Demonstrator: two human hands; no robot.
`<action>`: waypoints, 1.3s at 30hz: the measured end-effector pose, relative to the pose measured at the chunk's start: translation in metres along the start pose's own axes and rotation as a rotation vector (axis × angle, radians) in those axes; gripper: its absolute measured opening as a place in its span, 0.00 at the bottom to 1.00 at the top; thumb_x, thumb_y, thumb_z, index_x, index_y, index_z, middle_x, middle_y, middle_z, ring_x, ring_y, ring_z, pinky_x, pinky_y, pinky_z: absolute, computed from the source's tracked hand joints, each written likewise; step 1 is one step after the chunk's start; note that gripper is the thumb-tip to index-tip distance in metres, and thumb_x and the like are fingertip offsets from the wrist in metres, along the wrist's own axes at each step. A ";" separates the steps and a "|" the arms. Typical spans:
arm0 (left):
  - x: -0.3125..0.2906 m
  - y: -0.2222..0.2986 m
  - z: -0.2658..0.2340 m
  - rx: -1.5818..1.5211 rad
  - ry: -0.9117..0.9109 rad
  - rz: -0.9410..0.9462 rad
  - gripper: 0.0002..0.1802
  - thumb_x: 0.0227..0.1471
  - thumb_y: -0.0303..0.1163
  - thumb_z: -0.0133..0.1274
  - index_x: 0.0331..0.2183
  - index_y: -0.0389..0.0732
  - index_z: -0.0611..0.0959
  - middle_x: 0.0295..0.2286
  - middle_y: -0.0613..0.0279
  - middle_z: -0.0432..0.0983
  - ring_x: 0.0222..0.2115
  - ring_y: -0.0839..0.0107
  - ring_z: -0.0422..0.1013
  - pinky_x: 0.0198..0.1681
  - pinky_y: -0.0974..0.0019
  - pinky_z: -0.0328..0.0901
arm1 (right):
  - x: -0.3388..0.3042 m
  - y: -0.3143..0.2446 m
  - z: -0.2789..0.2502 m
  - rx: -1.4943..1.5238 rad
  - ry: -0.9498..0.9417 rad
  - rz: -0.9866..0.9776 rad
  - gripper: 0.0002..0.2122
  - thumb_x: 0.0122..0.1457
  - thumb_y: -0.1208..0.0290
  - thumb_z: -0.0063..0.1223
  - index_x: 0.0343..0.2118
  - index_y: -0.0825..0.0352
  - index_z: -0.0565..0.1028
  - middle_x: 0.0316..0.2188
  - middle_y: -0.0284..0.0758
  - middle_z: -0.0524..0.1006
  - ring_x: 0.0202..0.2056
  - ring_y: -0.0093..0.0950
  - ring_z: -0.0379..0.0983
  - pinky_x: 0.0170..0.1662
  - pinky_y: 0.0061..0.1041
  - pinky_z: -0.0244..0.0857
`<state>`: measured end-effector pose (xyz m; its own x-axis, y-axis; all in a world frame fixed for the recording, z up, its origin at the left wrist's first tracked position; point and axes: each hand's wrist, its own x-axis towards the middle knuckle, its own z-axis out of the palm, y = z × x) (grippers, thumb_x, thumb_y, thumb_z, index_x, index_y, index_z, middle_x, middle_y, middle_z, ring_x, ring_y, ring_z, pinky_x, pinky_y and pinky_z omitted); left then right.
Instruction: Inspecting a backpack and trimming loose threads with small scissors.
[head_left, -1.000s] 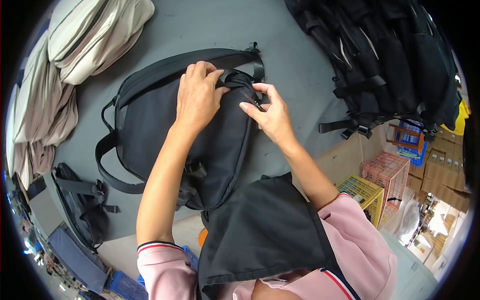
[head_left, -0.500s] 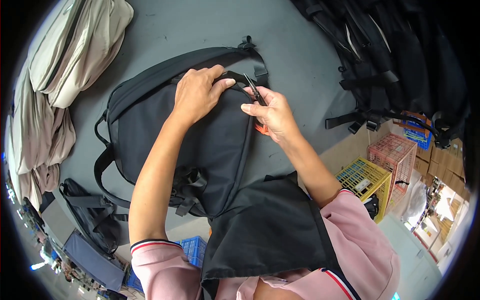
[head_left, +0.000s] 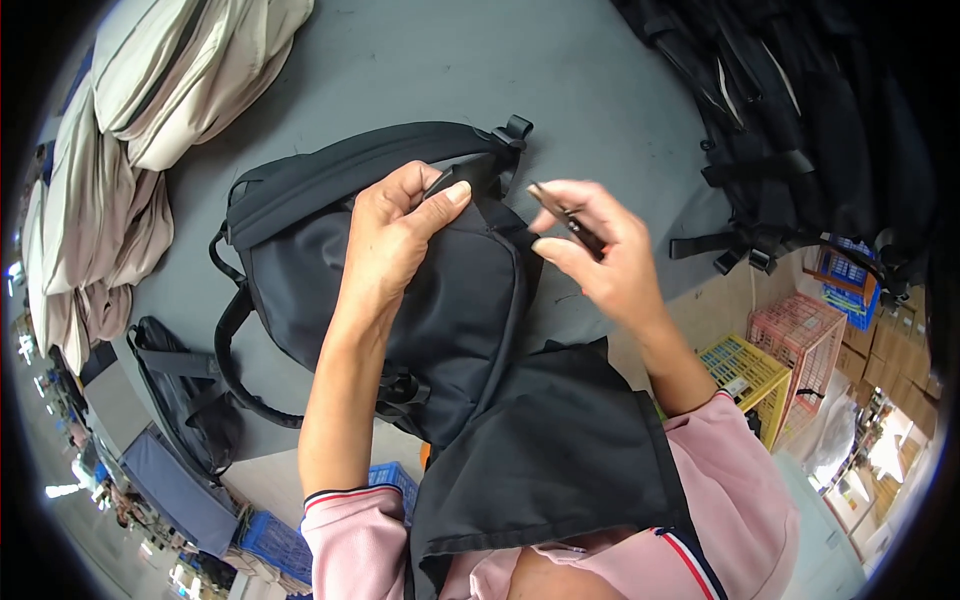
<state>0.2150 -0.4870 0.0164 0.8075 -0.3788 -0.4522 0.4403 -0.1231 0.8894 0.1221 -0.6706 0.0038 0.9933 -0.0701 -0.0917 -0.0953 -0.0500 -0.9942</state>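
Currently, of the two hands, the left hand [head_left: 388, 235] pinches the edge of the black backpack [head_left: 455, 300], which lies on the grey counter [head_left: 400, 70]; the right hand [head_left: 615, 258], curled, grips dark scissors [head_left: 582, 234], its thumb and index fingertips apart.

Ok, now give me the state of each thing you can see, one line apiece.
Black backpack: lying on the grey table
Left hand: gripping the backpack's fabric
Right hand: holding the dark snips
Dark snips: held, blades open or shut unclear
Beige bags: heaped, creased
Black bags: piled together
Yellow crate: beside the pink crate
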 end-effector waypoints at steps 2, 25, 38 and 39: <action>-0.005 0.001 -0.001 -0.003 0.025 0.011 0.08 0.50 0.30 0.57 0.24 0.37 0.77 0.20 0.72 0.72 0.22 0.86 0.63 0.25 0.79 0.57 | -0.002 -0.009 -0.006 -0.167 0.034 -0.080 0.16 0.49 0.75 0.57 0.42 0.70 0.72 0.29 0.30 0.72 0.34 0.21 0.69 0.38 0.18 0.63; -0.013 0.002 0.002 0.106 0.053 0.068 0.09 0.48 0.31 0.58 0.23 0.36 0.77 0.18 0.73 0.70 0.21 0.86 0.61 0.25 0.78 0.55 | 0.016 -0.017 -0.022 -0.662 -0.181 -0.588 0.13 0.44 0.81 0.58 0.37 0.66 0.78 0.25 0.34 0.74 0.22 0.27 0.68 0.26 0.24 0.62; -0.008 -0.003 -0.001 0.073 0.010 0.101 0.08 0.49 0.31 0.57 0.24 0.37 0.78 0.20 0.73 0.71 0.22 0.85 0.62 0.27 0.78 0.55 | 0.006 -0.008 -0.014 -0.415 -0.139 -0.379 0.12 0.48 0.82 0.55 0.37 0.67 0.78 0.24 0.34 0.73 0.24 0.23 0.65 0.25 0.21 0.58; -0.008 -0.003 -0.002 0.066 0.014 0.077 0.08 0.49 0.31 0.57 0.24 0.37 0.78 0.19 0.74 0.71 0.22 0.86 0.62 0.27 0.78 0.55 | 0.007 -0.007 -0.013 -0.383 -0.158 -0.334 0.12 0.48 0.82 0.55 0.37 0.68 0.78 0.25 0.34 0.73 0.24 0.22 0.65 0.26 0.21 0.58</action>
<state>0.2075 -0.4819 0.0170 0.8436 -0.3767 -0.3826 0.3502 -0.1541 0.9239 0.1288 -0.6841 0.0106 0.9685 0.1612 0.1898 0.2404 -0.4065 -0.8815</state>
